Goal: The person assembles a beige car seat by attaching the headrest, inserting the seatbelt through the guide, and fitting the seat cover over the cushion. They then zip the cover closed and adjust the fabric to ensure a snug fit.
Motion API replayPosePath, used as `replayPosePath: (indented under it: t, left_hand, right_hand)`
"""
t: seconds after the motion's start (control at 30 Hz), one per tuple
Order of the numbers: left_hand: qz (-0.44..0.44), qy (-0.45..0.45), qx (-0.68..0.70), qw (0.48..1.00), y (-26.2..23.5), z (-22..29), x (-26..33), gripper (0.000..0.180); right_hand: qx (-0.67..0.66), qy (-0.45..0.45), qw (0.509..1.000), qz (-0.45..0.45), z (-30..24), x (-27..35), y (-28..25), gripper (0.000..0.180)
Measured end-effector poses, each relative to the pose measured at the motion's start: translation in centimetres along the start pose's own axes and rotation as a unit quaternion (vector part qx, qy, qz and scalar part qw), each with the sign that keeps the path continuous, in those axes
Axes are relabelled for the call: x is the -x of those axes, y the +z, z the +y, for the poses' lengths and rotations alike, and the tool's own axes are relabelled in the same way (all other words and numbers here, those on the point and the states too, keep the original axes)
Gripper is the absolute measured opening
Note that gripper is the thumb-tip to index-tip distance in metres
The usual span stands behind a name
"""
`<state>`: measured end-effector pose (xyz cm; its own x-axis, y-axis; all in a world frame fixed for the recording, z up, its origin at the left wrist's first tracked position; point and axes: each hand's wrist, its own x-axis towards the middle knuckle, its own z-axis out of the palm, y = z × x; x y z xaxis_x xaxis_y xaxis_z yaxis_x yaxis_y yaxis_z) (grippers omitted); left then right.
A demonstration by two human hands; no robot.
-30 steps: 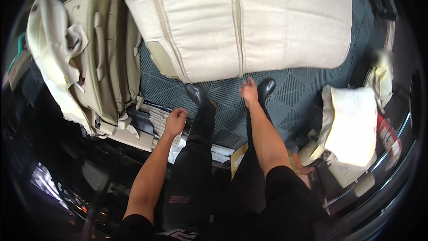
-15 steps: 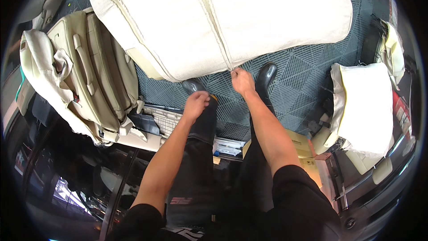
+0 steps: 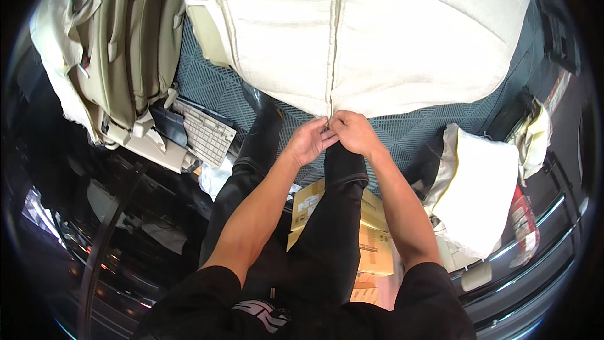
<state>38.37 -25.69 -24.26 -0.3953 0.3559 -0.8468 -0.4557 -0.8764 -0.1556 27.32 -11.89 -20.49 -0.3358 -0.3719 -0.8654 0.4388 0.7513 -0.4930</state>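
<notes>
1. Your cover (image 3: 428, 44) glares almost pure white on its right side, its weave washed out.
2. Your cushion (image 3: 481, 192) is overexposed too.
3. Your lower left lies dim, flecked with glints.
4. Your fisheye rim bends straight edges, darkening to black.

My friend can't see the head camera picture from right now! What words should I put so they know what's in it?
A person's two hands, left hand beside right hand, meet at the near edge of a big cream fabric cover, where its middle seam ends. Cardboard boxes sit below, and a white cushion lies to the right.
</notes>
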Motion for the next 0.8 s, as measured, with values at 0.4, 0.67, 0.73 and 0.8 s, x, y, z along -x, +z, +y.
replayPosePath:
  t: [0.4, 0.67, 0.73, 0.8]
  left_hand:
    - [0.054, 0.189, 0.063, 0.978, 3.7, -4.7, 3.7, 0.019]
    - [0.124, 0.255, -0.042, 0.958, 4.8, -4.9, 3.9, 0.015]
    - [0.143, 0.244, -0.052, 0.958, 5.2, -5.5, 4.6, 0.015]
    - [0.154, 0.235, -0.056, 0.958, 5.7, -5.8, 5.6, 0.015]
  right_hand:
    - [0.180, -0.039, 0.981, -0.058, -5.1, 1.3, -1.4, 0.031]
    - [0.205, 0.017, 0.977, 0.048, -7.4, 2.0, -0.2, 0.031]
    - [0.197, 0.014, 0.974, 0.112, -6.9, 2.6, 0.5, 0.030]
    - [0.181, 0.018, 0.975, 0.129, -6.9, 2.4, -0.1, 0.030]
